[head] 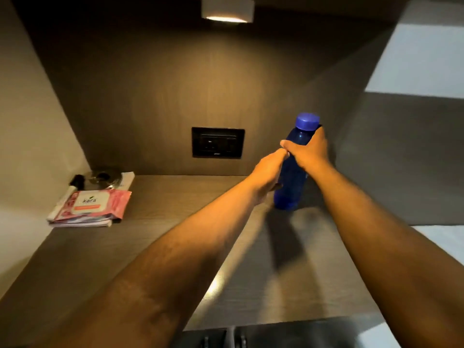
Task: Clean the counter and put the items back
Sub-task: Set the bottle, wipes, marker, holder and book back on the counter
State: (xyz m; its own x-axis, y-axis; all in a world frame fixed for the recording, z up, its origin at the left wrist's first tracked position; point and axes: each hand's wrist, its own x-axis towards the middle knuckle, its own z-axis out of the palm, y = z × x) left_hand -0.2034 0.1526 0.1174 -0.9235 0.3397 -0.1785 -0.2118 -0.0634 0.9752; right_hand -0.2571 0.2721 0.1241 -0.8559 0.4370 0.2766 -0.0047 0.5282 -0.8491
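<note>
A blue plastic bottle (292, 182) with a blue cap stands upright at the back right of the wooden counter (160, 222). My right hand (310, 150) is wrapped around its upper body just below the cap. My left hand (268, 177) presses flat against the bottle's left side, lower down, fingers pointing toward its base. Whether the bottle's base touches the counter is hard to tell. At the back left corner lies a pink wet-wipes pack (93, 204) on top of a thin stack of papers or booklets.
A black marker (67, 190) and a round dark object in clear wrapping (104, 177) lie behind the wipes. A black wall socket (218, 142) sits in the back panel, a lamp (227, 8) overhead. A side wall stands right of the bottle. Dark handles show below the counter's front edge.
</note>
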